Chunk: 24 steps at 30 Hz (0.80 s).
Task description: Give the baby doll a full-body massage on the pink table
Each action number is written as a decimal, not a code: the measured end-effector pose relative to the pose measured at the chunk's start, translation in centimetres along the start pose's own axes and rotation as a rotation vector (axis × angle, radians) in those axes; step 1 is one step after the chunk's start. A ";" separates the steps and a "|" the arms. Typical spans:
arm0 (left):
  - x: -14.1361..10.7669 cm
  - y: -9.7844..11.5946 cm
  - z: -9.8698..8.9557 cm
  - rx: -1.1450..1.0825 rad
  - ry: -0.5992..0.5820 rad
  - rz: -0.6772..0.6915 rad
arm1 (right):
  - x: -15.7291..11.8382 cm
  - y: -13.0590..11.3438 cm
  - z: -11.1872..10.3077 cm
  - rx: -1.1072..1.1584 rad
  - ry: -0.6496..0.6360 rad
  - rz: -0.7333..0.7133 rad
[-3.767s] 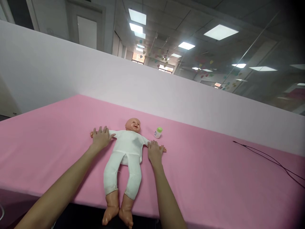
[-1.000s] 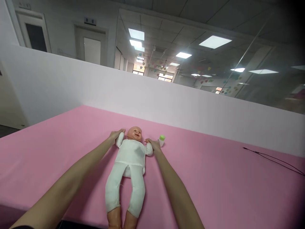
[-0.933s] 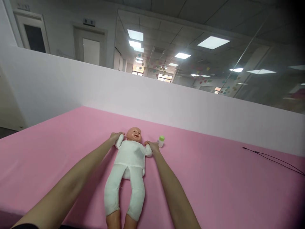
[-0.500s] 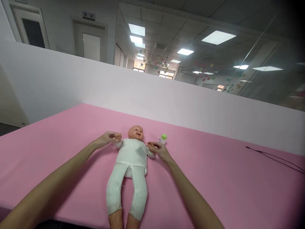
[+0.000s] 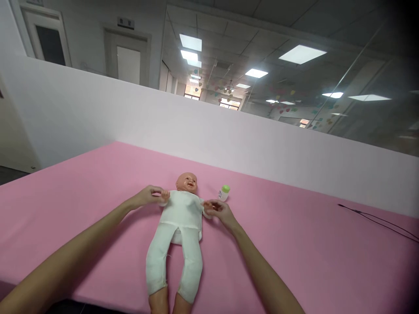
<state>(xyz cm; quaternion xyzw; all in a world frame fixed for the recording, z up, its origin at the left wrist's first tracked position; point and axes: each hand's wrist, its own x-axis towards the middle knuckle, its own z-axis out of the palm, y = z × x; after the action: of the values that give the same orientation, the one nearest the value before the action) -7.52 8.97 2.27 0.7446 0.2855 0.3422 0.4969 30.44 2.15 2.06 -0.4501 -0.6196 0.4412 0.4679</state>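
A baby doll (image 5: 181,209) in a white top and white trousers lies on its back on the pink table top (image 5: 81,183), head away from me. My left hand (image 5: 148,196) is closed on the doll's hand at the left of its body. On the other side, my right hand (image 5: 222,211) grips the doll's other hand between thumb and fingers. Both doll arms are bent, with the hands raised near the shoulders. A small bottle with a green cap (image 5: 224,192) stands just beyond my right hand.
A black cable (image 5: 366,215) lies on the pink surface at the right. Behind the table runs a low white wall (image 5: 212,126) with glass above it. Doors (image 5: 127,61) show at the back left.
Both my hands have come slightly lower towards me, bringing the doll's hands down with them. The bottle is now less covered by my right hand. The view has shifted a little.
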 end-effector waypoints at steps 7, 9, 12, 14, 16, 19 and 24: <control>6.9 -1.4 1.3 -0.137 0.564 -0.484 | 7.3 2.2 2.1 0.069 0.458 0.269; 8.1 -2.3 1.3 -0.110 0.580 -0.569 | 8.1 2.9 2.5 0.065 0.480 0.305; 8.6 -2.9 1.2 -0.104 0.548 -0.591 | 8.2 3.3 2.5 0.074 0.470 0.314; 8.1 -2.9 1.0 -0.110 0.516 -0.581 | 7.5 2.9 2.2 0.086 0.454 0.305; 7.0 -2.6 0.4 -0.160 0.441 -0.485 | 6.3 2.2 1.6 0.110 0.407 0.257; 4.5 -1.8 -0.9 -0.239 0.230 -0.226 | 3.4 0.6 0.2 0.154 0.226 0.150; -0.2 -1.4 -1.9 0.027 -0.259 0.042 | -1.5 -1.8 -1.6 -0.055 -0.202 0.112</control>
<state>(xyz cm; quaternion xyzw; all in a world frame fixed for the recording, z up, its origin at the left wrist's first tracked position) -9.26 10.31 1.43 0.7950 0.2078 0.2497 0.5124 31.95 0.49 3.77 -0.4498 -0.6493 0.4926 0.3652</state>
